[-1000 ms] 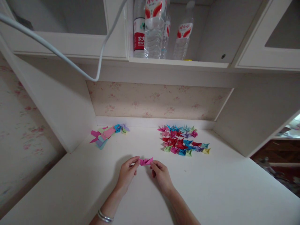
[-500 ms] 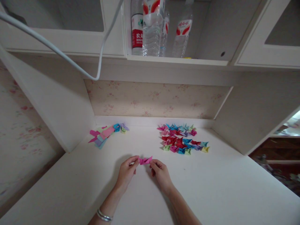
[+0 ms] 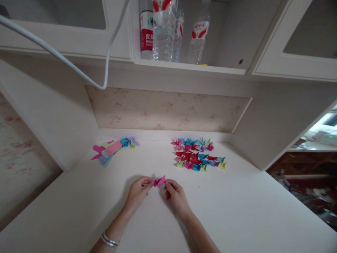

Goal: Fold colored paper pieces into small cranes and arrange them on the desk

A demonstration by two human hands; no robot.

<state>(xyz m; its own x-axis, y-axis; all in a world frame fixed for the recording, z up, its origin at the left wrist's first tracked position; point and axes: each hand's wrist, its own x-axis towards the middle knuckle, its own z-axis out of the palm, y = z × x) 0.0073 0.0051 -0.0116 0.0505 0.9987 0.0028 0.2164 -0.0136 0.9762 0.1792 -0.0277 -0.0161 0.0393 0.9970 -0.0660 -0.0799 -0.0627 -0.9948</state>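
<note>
A small pink folded-paper piece (image 3: 159,181) is held between my two hands, just above the white tabletop. My left hand (image 3: 138,191) pinches its left end between thumb and fingers. At its right end, my right hand (image 3: 177,196) has thumb and forefinger closed on the paper, with the other fingers curled in. Beyond my hands to the right lie several rows of small folded-paper figures (image 3: 195,157) in red, pink, blue, green, purple and yellow. Farther left is a pile of coloured paper strips (image 3: 110,149), with a few folded pieces (image 3: 130,141) at its right end.
An open shelf (image 3: 191,66) above the desk (image 3: 237,203) holds several plastic bottles (image 3: 164,37). A white cable (image 3: 65,63) or rod hangs across the upper left. Side panels (image 3: 276,119) close in the desk left and right. Flowered wallpaper (image 3: 163,107) covers the back.
The view has shifted, so the scene sits slightly farther left. The pink paper has turned a little between my fingers; both hands keep their pinch on it.
</note>
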